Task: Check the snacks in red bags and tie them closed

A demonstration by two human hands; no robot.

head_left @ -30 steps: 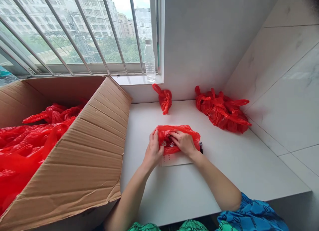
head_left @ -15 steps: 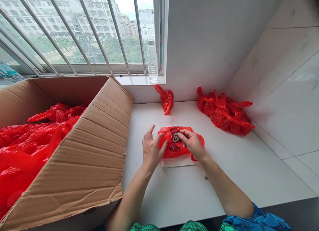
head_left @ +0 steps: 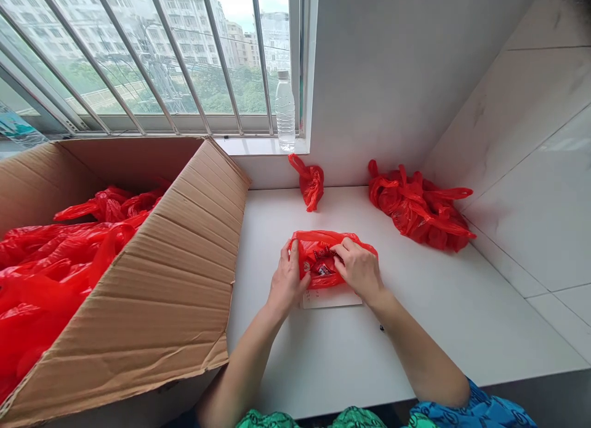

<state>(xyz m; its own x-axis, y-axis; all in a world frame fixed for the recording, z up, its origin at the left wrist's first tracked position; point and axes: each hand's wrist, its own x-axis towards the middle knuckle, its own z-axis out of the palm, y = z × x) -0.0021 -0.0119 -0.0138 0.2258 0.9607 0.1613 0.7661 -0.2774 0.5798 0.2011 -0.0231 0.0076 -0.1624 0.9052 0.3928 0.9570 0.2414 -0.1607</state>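
A red plastic bag lies open in front of me on a white sheet with print. At the bag's left side, my left hand grips the rim, fingers and thumb around the plastic. My right hand reaches over the right side into the mouth of the bag, its fingertips pinched on a small dark red packet. Another small packet with pale print shows inside the bag, just below. Folds of red plastic partly hide the contents.
A cardboard box full of red plastic bags stands on the left. One small tied red bag sits at the back, with a pile of red bags to its right. A clear bottle stands on the sill.
My right hand has lowered the packet from above the bag into its mouth. My left hand, spread beside the bag before, has closed on the rim. The bag's mouth is wider.
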